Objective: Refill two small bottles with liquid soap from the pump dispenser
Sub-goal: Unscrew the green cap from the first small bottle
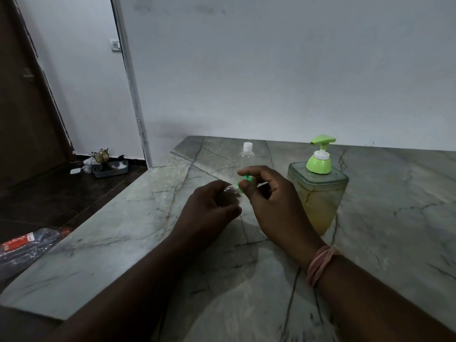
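Observation:
My left hand [209,206] grips the body of a small clear bottle [233,193], held tilted above the marble counter [123,255]. My right hand [269,198] pinches that bottle's green cap [246,180] between thumb and fingers. A second small clear bottle with a white cap [247,154] stands upright behind my hands. The square pump dispenser [318,193], partly full of yellow soap and topped by a green pump head [320,154], stands just right of my right hand.
The counter meets a white wall at the back, and its left edge drops to a dark floor. A grey tray with small items [111,166] lies on the floor by the doorway. A dark plastic packet [27,245] sits at the lower left.

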The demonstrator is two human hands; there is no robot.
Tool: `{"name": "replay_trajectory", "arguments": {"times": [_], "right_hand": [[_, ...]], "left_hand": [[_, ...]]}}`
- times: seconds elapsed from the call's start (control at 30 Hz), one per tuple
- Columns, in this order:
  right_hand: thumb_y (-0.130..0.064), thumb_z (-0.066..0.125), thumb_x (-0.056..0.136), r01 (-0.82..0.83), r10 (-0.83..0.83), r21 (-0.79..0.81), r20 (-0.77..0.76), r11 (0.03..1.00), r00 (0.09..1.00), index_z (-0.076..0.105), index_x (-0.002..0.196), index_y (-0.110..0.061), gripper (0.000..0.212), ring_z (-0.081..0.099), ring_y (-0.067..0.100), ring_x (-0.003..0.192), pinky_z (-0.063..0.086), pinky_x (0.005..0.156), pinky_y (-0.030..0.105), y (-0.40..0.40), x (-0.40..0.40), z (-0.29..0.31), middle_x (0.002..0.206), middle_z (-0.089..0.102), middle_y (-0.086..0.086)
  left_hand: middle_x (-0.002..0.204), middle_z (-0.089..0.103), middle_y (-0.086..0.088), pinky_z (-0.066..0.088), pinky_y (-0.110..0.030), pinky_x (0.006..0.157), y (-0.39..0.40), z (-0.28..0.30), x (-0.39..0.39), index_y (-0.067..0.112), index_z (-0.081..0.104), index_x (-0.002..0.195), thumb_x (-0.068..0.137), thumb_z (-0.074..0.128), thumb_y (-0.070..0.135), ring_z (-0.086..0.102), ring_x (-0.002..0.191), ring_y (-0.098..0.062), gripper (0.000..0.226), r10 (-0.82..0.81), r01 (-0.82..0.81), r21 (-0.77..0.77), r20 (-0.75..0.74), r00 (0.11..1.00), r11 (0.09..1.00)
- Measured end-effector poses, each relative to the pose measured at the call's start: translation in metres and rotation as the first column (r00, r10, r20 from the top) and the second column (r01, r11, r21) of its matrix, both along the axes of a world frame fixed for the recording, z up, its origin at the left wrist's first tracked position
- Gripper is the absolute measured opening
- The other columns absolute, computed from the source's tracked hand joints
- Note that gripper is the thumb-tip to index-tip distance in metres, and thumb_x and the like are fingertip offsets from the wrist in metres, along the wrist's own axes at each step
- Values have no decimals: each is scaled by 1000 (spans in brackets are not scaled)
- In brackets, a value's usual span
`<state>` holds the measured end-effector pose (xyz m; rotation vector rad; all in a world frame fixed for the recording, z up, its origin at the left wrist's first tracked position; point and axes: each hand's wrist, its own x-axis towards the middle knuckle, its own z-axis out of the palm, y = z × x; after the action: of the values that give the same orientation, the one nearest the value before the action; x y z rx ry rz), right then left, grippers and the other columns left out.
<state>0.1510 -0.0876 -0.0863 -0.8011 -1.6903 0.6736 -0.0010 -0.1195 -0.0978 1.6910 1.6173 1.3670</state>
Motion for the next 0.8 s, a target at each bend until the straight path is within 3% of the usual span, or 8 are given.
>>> {"name": "replay_trajectory", "arguments": {"times": [0.07, 0.13, 0.27, 0.33, 0.43, 0.5, 0.63, 0.8], "right_hand": [[3, 59, 94, -66, 65, 42, 19, 997, 998, 72, 117, -25, 38, 61, 4, 100, 51, 80, 20, -1, 1, 1, 116, 65, -6], [2, 61, 93, -114, 114, 25, 7, 993, 993, 64, 130, -30, 49, 60, 4, 108, 52, 84, 19, -1, 1, 1, 125, 62, -10], [-30, 71, 92, 0, -1, -42, -30, 999, 1000, 63, 124, -34, 33, 60, 5, 81, 50, 68, 20, 1, -2, -1, 108, 62, -7], [-22, 68, 94, 15, -15, -9, -2, 1000, 1000, 69, 116, -30, 24, 60, 4, 78, 47, 67, 18, 2, -1, -2, 102, 65, -7], [0, 60, 93, -55, 54, 24, 33, 998, 998, 62, 130, -35, 51, 60, 3, 100, 50, 79, 15, 1, 0, -2, 121, 62, -11], [-1, 63, 92, -95, 95, 3, -1, 995, 995, 55, 137, -37, 58, 59, 4, 105, 51, 80, 16, 1, -1, -3, 125, 58, -11], [-19, 70, 92, 20, -19, 24, -13, 1000, 1000, 68, 118, -29, 28, 62, 6, 84, 50, 73, 19, 3, -5, -5, 109, 63, -8], [1, 62, 93, 47, -41, 96, -66, 994, 997, 67, 112, -22, 30, 63, 8, 102, 53, 87, 23, 6, -3, -4, 112, 66, -7]], "left_hand": [[88, 74, 2, 59, -42, 79, 0, 2, 2, 23, 70, 99, 84, 77, 10, 71, 83, -15, 21, 1, -1, -17, 6, 1000, 1000], [89, 74, 1, 59, -46, 79, 0, 3, 2, 23, 70, 98, 84, 76, 10, 71, 83, -18, 20, 0, 1, -23, 19, 1000, 1000], [90, 75, 0, 59, -45, 80, -1, 3, 1, 22, 70, 98, 81, 76, 7, 71, 85, -19, 23, -4, 4, -14, 22, 1000, 1000], [87, 74, 2, 57, -41, 76, -1, 2, 1, 23, 70, 96, 80, 76, 8, 70, 82, -16, 23, -3, 3, -3, 0, 1000, 1000], [89, 73, 2, 56, -35, 73, 0, 1, 1, 22, 69, 100, 82, 77, 10, 69, 82, -15, 22, 0, -1, -9, -12, 1000, 1000], [91, 72, 1, 57, -35, 73, 0, 1, 0, 21, 68, 102, 84, 77, 10, 69, 83, -16, 23, -5, 5, -15, -14, 1000, 1000], [88, 73, 3, 56, -35, 71, 0, 1, 2, 23, 69, 98, 81, 77, 10, 69, 81, -14, 22, 10, -10, 4, -39, 999, 1000], [90, 72, 4, 56, -38, 76, 2, 1, 0, 22, 69, 97, 83, 76, 11, 69, 84, -13, 19, 81, -81, 10, -7, 997, 997]]}}
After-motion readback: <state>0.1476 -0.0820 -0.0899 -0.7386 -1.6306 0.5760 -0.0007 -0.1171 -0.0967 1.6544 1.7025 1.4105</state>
